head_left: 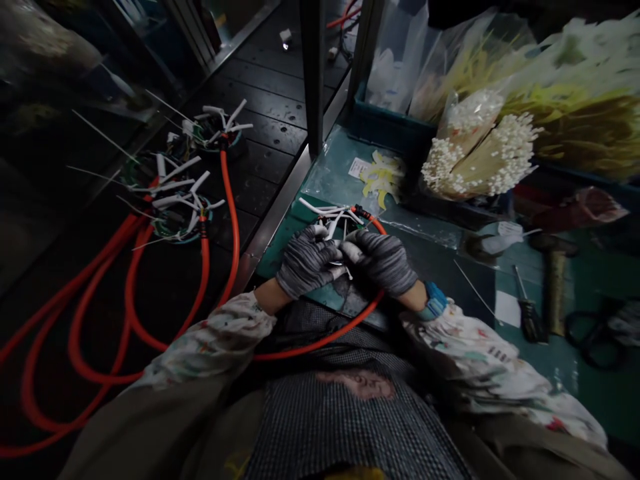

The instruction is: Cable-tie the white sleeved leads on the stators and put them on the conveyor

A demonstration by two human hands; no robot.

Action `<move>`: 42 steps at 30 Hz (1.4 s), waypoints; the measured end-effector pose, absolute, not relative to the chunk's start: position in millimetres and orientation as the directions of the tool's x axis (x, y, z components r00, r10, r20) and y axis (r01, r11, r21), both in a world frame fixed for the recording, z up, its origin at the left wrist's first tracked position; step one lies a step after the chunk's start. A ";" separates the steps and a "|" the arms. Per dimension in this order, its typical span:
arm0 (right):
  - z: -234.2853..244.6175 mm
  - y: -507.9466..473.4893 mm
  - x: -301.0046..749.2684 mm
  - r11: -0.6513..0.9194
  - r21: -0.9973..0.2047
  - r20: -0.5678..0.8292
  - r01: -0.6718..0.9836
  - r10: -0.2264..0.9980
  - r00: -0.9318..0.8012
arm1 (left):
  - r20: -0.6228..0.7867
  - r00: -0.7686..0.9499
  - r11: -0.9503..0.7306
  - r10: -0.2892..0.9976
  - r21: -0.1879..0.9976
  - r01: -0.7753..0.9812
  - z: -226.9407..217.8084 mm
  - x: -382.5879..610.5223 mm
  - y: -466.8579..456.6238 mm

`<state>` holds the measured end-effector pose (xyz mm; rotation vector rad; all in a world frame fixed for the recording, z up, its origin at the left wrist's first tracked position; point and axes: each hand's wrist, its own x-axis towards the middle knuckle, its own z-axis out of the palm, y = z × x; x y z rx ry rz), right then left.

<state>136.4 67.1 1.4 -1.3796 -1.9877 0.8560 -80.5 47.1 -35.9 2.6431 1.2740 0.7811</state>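
Note:
Both my hands wear grey knit gloves and meet over the near edge of a green bench (440,253). My left hand (306,261) is closed around a bunch of white-tipped wires (331,215) at the end of an orange cable (330,337). My right hand (384,261) is closed too, its fingers pinching the same wire bunch from the right. The orange cable loops down across my lap and off to the left. A blue band sits on my right wrist.
On the dark floor at left lie more orange cables (135,293) ending in wire bundles with white tips (185,200). Bundles of white cable ties (480,153) and plastic bags fill a bin at back right. A screwdriver (527,313) and hammer (554,287) lie on the bench. A metal post (313,73) stands behind.

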 end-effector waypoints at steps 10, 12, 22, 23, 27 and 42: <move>6.6 72.2 153.2 0.111 -0.976 0.016 0.185 0.893 -0.449 | 0.356 0.454 -0.566 0.817 0.337 0.753 -35.9 -78.0 47.1; 3.9 70.4 152.6 0.145 -0.970 0.055 0.193 0.911 -0.408 | 0.339 0.463 -0.565 0.819 0.339 0.752 -36.3 -78.1 47.6; -15.3 56.8 162.5 0.457 -0.876 0.275 0.152 0.733 -0.622 | 0.376 0.523 -0.638 0.765 0.328 0.697 -44.0 -79.2 52.3; -16.1 55.4 163.4 0.477 -0.865 0.291 0.157 0.731 -0.617 | 0.360 0.532 -0.638 0.766 0.326 0.698 -44.1 -79.4 52.7; -8.9 54.6 157.7 0.316 -0.919 0.203 0.234 0.891 -0.406 | 0.337 0.523 -0.617 0.783 0.308 0.725 -40.8 -80.8 51.9; -8.4 68.0 158.6 0.223 -0.962 0.134 0.158 0.889 -0.438 | 0.429 0.503 -0.647 0.750 0.319 0.693 -40.1 -81.1 53.6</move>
